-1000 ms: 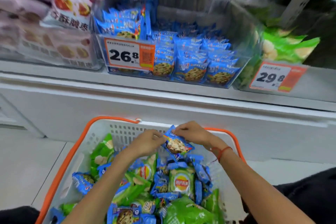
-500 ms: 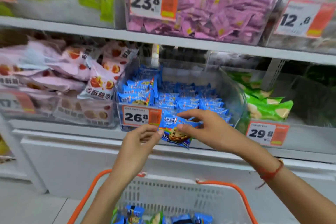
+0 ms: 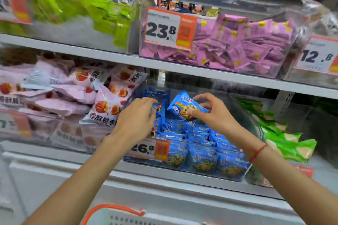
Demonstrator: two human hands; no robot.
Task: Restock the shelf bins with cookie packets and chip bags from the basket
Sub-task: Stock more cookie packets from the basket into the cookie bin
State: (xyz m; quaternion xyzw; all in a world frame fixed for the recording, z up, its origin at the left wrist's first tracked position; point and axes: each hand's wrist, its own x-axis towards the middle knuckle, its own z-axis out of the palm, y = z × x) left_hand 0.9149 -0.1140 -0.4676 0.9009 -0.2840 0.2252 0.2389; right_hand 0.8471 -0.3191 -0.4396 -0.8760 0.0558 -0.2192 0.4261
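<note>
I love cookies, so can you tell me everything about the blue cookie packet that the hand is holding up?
The blue cookie packet is a small pillow-shaped pack of shiny plastic film. It shows a chocolate-chip cookie, a rainbow stripe and white lettering. It looks sealed and puffy. It is tilted, its upper end leaning left, above the other blue packets in the clear bin with the 26.8 price tag. The right hand pinches it, thumb on the cookie picture and fingers behind the top edge. The left hand does not touch it.

Pink sachets (image 3: 243, 49) filled a clear bin on the upper shelf's middle, behind a 23.8 price tag (image 3: 169, 28); pale pink snack bags (image 3: 108, 104) crowded the lower shelf's left end.
</note>
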